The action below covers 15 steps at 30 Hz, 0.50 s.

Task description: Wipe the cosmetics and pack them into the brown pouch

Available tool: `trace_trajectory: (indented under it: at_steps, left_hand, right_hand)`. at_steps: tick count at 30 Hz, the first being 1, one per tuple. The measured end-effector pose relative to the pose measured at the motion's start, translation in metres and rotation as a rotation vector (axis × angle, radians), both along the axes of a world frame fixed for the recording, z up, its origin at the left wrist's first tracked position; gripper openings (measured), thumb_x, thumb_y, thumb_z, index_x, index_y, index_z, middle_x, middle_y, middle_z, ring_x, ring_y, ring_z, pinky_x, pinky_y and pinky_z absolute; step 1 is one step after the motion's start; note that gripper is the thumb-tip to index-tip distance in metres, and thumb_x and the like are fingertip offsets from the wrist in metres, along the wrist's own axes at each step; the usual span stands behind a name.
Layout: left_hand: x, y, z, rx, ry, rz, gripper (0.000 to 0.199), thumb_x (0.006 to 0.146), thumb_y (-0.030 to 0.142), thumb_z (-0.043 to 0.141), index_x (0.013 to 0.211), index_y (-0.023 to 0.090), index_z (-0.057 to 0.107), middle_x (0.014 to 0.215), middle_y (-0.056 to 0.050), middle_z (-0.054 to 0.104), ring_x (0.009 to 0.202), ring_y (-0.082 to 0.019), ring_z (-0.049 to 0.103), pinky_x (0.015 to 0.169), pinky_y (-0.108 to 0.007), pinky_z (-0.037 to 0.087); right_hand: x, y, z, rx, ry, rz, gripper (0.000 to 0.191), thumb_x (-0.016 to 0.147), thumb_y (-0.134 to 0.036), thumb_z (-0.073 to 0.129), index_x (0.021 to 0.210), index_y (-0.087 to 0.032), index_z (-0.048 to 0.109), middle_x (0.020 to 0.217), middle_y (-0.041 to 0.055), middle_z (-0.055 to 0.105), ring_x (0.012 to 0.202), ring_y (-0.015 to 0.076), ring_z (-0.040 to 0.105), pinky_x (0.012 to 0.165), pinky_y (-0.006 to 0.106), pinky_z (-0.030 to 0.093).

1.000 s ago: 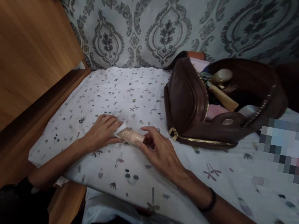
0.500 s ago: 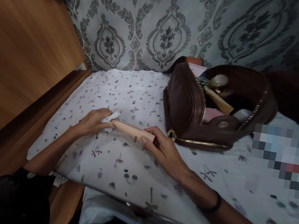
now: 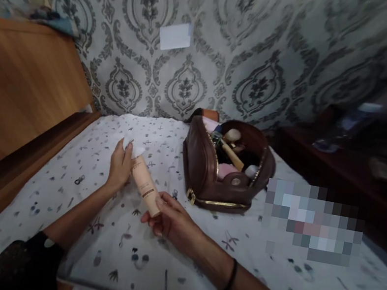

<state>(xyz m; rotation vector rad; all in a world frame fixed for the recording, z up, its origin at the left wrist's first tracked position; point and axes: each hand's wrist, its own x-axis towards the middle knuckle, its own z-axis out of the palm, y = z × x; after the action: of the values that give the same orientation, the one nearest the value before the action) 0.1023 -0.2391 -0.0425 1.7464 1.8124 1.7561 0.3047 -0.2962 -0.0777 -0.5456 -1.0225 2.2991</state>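
My right hand (image 3: 176, 222) is closed on the lower end of a peach-coloured cosmetic tube (image 3: 144, 184), with thumb on top and fingers beneath. Small dark print shows on the tube's face, which slants up and to the left. At its far end, my left hand (image 3: 121, 165) is closed on a crumpled white tissue (image 3: 137, 149), partly hidden behind the fingers. Whether the tissue touches the tube cannot be made out. Both hands are above a white patterned sheet (image 3: 94, 197).
An open brown toiletry bag (image 3: 197, 165) with bottles, tubes and a pink item stands behind my right hand. Wooden furniture (image 3: 20, 84) rises at the left. A clear bottle (image 3: 347, 124) is on a dark surface at the far right. A blurred-out patch (image 3: 310, 223) lies on the sheet.
The tube has swung from nearly level to a steeper slant, its printed face now towards me. My left hand has turned more upright with the tissue. The view has tilted up, showing more wall.
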Motion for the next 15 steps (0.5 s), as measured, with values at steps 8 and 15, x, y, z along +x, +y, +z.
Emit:
trace_trajectory:
  at_steps: [8,15]
  left_hand:
    - [0.020,0.004,-0.018,-0.031,-0.100,-0.109,0.048,0.095,0.026,0.046,0.141,0.017,0.057,0.153,-0.010,0.052,0.144,-0.024,0.045,0.124,-0.041,0.029]
    - [0.037,-0.054,-0.028,-0.094,0.124,-0.418,0.049,0.098,0.019,0.041,0.144,0.024,0.056,0.155,-0.005,0.050,0.145,-0.020,0.044,0.122,-0.037,0.033]
  right_hand:
    - [0.000,0.004,-0.002,0.038,0.041,-0.145,0.060,0.069,-0.062,0.083,0.096,-0.022,0.047,0.078,0.0026,0.073,0.059,0.0087,0.060,0.048,0.018,0.038]
    - [-0.003,0.015,-0.005,-0.068,0.128,-0.304,0.060,0.058,-0.050,0.093,0.091,-0.019,0.055,0.077,-0.0037,0.067,0.065,0.0115,0.069,0.051,0.018,0.043]
